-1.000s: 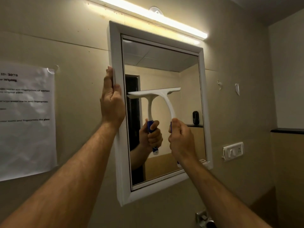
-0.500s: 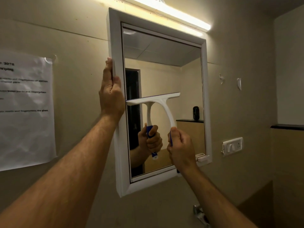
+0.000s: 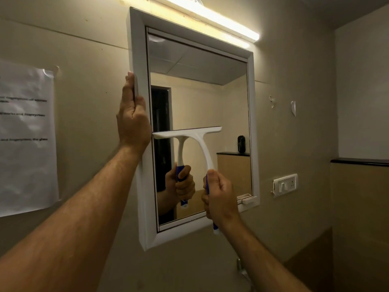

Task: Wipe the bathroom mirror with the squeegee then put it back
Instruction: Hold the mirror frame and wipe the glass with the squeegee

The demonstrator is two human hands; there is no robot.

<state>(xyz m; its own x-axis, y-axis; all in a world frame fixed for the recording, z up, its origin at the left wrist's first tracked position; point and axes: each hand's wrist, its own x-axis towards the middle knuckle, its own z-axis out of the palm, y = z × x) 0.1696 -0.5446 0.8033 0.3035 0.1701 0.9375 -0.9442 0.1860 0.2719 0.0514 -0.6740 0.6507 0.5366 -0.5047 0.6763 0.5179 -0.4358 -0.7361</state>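
While the left hand stays flat against the outer edge of the white frame, fingers extended along it and steadying rather than gripping, the right hand draws the squeegee down the mirror: across the head-camera pictures the white blade has dropped from roughly the level of the left knuckles to the level of the left wrist, now sitting about halfway down the glass. Its fingers are clenched round the blue handle, whose tip pokes out below the fist, and the blade lies level with its left end at the frame's inner edge, reaching only part of the way across. That suggests one downward stroke is under way on the left strip, with the lower glass and the right strip probably still to do, and the return of the tool not yet begun. As for containers, only a small white tray clipped at the frame's lower right corner shows; its contents cannot be made out.
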